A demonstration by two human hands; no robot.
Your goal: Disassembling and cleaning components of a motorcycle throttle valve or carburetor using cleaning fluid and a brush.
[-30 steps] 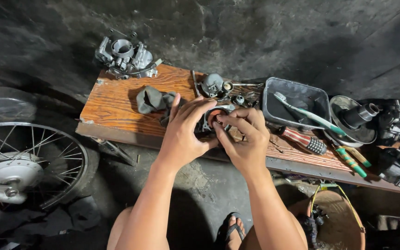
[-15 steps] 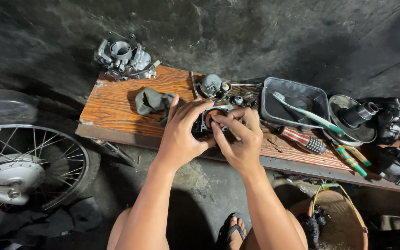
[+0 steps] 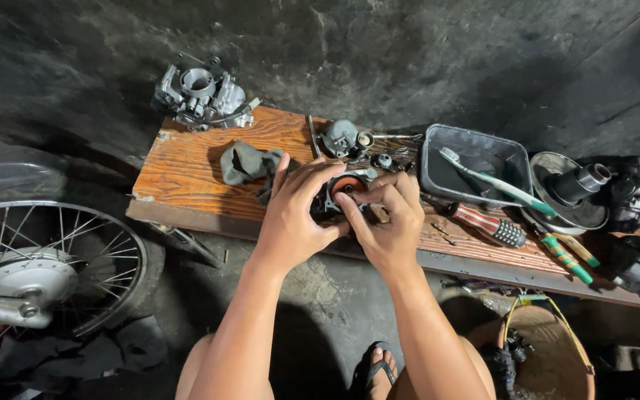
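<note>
From the head view, both hands meet over the near edge of the wooden board [image 3: 209, 167]. The left hand [image 3: 292, 218] cups a small dark engine part [image 3: 342, 191] from the left, fingers curled close round it. The right hand [image 3: 388, 222] grips it from the right, thumb and forefinger pinched narrow at its round reddish opening. The part sits just above the board, near its middle, mostly hidden by the fingers.

As for progress, I judge the work to be somewhere in its middle: a carburettor body [image 3: 203, 96] lies at the board's far left corner, a second grey casting [image 3: 342, 136] and small loose bits lie just behind the hands, so plenty is apart and not yet put together. What exactly the fingers do at the opening I cannot tell.

Right of the hands on the board stands a dark tray [image 3: 438, 174] with a toothbrush [image 3: 498, 185] laid across it; whether it holds liquid I cannot tell. Beyond the tray, a round metal bowl [image 3: 557, 218] carries a black cylinder. A red-handled screwdriver [image 3: 487, 224] lies in front of the tray. A dark rag [image 3: 242, 161] lies left of the hands. Below the board's right end is a brown bucket [image 3: 550, 355].
</note>
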